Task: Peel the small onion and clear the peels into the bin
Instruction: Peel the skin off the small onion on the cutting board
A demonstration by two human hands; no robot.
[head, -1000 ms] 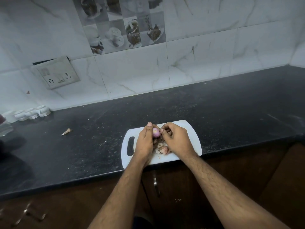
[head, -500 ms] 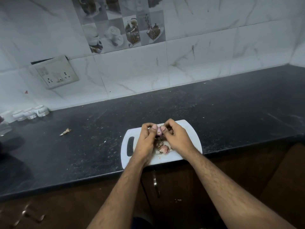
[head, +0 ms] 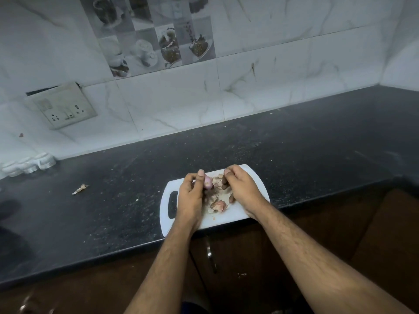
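Observation:
A small pinkish onion [head: 208, 182] is pinched between the thumb and fingers of my left hand [head: 191, 196], just above a white cutting board [head: 240, 214] at the counter's front edge. My right hand [head: 241, 189] hovers to the onion's right, fingers curled, a small gap between it and the onion; whether a scrap of peel is in its fingertips I cannot tell. A heap of pink and brown peels [head: 218, 205] lies on the board between my hands. No bin is in view.
The board sits on a black speckled counter [head: 306, 155] against a marble-tiled wall. A stray peel [head: 79, 189] lies on the counter to the left. Small white jars [head: 29, 164] stand at the far left by the wall. Brown cabinet doors [head: 249, 257] lie below.
My two hands were pressed together around the onion; now the right hand has pulled away to the right, and the onion shows again in my left fingers.

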